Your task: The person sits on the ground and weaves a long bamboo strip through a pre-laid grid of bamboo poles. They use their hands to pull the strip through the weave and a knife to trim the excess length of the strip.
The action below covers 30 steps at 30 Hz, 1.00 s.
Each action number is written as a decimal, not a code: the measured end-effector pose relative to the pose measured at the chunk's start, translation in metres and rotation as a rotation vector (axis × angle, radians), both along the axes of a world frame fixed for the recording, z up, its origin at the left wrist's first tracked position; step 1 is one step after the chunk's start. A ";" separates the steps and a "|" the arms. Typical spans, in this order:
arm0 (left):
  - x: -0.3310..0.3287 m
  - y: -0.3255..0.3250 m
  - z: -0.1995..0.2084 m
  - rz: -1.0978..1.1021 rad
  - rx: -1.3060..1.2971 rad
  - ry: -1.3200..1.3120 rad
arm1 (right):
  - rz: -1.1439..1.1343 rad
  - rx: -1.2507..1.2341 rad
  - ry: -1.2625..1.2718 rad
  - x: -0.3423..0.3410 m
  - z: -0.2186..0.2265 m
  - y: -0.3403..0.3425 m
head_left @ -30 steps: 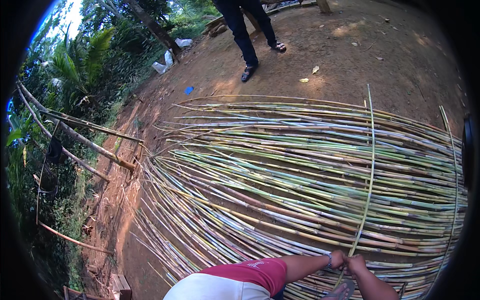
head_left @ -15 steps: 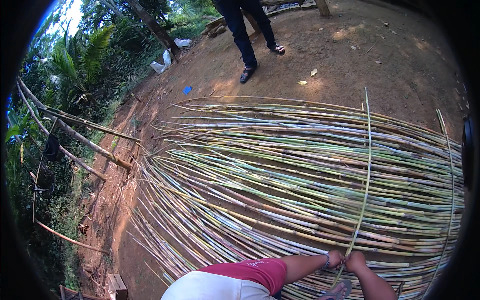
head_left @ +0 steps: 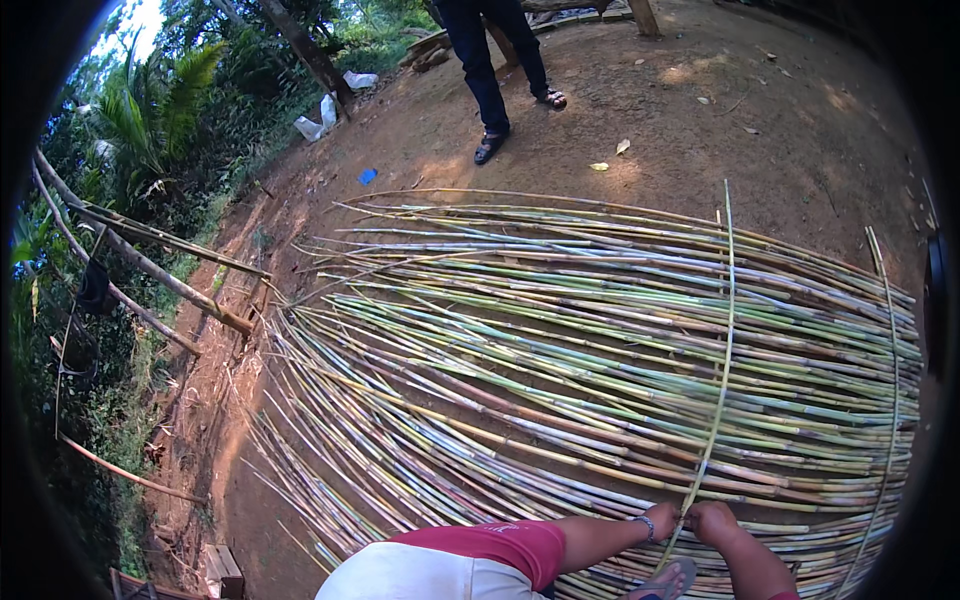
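Observation:
Many long thin canes (head_left: 480,345), green, yellow and brown, lie side by side on the ground like a mat. A long pale green crosspiece (head_left: 722,390) runs over them from far to near. At its near part, my left hand (head_left: 663,521), with a bracelet on the wrist, is closed just left of it. My right hand (head_left: 712,522) is closed just right of it. The hands almost meet over the crosspiece, fingers pinched; what they grip there is too small to make out. My sandalled foot (head_left: 668,580) rests by the crosspiece's near end.
A second crosspiece (head_left: 889,330) lies over the canes at the right. Beyond them, a person in dark trousers (head_left: 478,70) and sandals stands on bare soil. Wooden poles (head_left: 170,275) form a frame at the left, beside dense plants. A wooden block (head_left: 223,570) sits at lower left.
The whole view has shifted slightly, so things appear a little further left. Both hands stay closed at the same spot on the crosspiece, with small finger movement only.

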<state>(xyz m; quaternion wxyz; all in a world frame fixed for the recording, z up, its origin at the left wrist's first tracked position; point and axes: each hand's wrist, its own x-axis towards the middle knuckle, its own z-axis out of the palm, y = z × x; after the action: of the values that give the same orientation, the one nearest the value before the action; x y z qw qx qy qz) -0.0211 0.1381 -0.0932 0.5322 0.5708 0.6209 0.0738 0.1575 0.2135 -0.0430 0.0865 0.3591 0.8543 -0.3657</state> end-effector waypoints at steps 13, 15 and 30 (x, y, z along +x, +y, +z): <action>-0.010 0.012 0.014 -0.170 -0.002 0.061 | -0.001 0.058 -0.009 -0.002 0.005 -0.010; -0.007 0.013 0.010 -0.250 0.004 0.109 | 0.004 0.044 -0.011 -0.003 0.008 -0.009; -0.001 0.013 -0.006 -0.245 0.072 0.053 | -0.201 0.098 -0.079 -0.008 0.005 -0.027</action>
<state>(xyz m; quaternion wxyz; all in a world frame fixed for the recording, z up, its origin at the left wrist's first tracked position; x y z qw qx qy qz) -0.0225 0.1511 -0.0996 0.4996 0.6629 0.5574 0.0154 0.1491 0.1867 -0.0384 0.0652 0.4609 0.8267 -0.3160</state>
